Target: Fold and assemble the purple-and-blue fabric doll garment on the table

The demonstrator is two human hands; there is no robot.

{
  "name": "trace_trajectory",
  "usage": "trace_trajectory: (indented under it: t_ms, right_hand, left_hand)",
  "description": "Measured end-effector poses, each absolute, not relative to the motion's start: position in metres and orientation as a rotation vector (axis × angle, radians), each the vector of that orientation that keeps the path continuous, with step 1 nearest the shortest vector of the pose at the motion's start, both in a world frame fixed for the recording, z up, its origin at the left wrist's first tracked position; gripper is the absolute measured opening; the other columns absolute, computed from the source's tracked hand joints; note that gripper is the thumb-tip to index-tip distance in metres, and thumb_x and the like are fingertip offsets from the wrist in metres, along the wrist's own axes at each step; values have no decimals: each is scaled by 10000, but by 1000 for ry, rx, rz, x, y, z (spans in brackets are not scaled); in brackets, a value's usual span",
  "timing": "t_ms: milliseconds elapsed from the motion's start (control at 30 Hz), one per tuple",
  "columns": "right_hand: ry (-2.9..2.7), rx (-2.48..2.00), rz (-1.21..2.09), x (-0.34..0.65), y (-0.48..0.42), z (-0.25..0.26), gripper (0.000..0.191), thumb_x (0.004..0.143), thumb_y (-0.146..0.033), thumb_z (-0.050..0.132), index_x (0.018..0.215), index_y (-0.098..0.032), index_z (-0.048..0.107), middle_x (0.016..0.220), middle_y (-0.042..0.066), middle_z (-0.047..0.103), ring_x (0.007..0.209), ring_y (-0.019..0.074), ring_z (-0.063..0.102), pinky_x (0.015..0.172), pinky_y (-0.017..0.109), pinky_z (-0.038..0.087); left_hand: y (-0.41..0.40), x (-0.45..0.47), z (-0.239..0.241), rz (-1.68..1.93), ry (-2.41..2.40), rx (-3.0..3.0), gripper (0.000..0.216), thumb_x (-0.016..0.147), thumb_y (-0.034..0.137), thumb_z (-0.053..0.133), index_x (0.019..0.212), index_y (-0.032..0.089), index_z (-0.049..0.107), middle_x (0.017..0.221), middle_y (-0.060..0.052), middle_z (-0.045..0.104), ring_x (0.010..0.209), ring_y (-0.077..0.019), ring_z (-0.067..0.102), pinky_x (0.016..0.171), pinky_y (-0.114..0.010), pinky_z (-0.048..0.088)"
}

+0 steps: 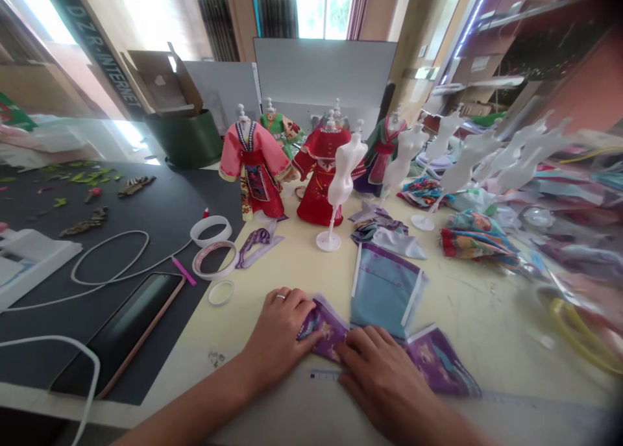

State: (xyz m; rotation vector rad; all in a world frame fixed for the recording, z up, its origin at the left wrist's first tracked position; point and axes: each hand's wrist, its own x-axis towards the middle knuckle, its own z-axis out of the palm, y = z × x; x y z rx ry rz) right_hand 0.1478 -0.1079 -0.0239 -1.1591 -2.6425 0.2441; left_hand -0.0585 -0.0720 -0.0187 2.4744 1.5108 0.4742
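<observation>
Purple fabric [331,326] on table [287,400], under left fingers [298,302], right fingers [361,342].

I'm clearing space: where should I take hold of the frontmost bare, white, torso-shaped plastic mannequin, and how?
Take the mannequin by its narrow waist, probably from the near side: it stands upright, pinched there, with a red fabric dress behind.

From my end, one legible text: "D Z R-INTERNET", pale capitals running slantwise down a dark strip [98,49], upper left; I can't settle the punctuation. Ruler [322,375], low centre: scale marks visible, figures too small for me to read.
</observation>
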Motion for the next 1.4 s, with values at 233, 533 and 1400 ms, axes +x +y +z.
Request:
trace_trajectory:
  t_ms: [233, 533, 1400]
  right_hand:
    - [-2625, -1236, 294, 150, -90, -6, 122, 844, -178, 508, 749, -189, 583, 776, 31, 552, 740, 174, 516, 674, 308, 406]
    - [-2643, -1530, 257, 129, -38, 0, 186, 818, -154, 506, 666, -171, 611, 722, 24, 607, 699, 140, 572, 573, 234, 328]
    - [-2541, -1617, 421, 114, -22, -8, 117, 760, -160, 460, 681, -180, 546, 696, 10, 620, 619, 124, 558, 525, 226, 264]
  left_hand:
    - [-69, -61, -27, 555, 1466, 2524, 257, 823, 399, 541, 959, 186, 591, 962, -56, 588, 891, -224, 499, 862, -423, 375]
    - [-70, -63, -34, 639, 1399, 2680, 215, 842, 330, 517, 930, 152, 601, 911, -79, 584, 867, -231, 510, 896, -452, 359]
    - [-70, -66, -38, 797, 1342, 2796, 123, 827, 206, 522, 888, 125, 591, 822, -71, 573, 812, -219, 489, 891, -460, 368]
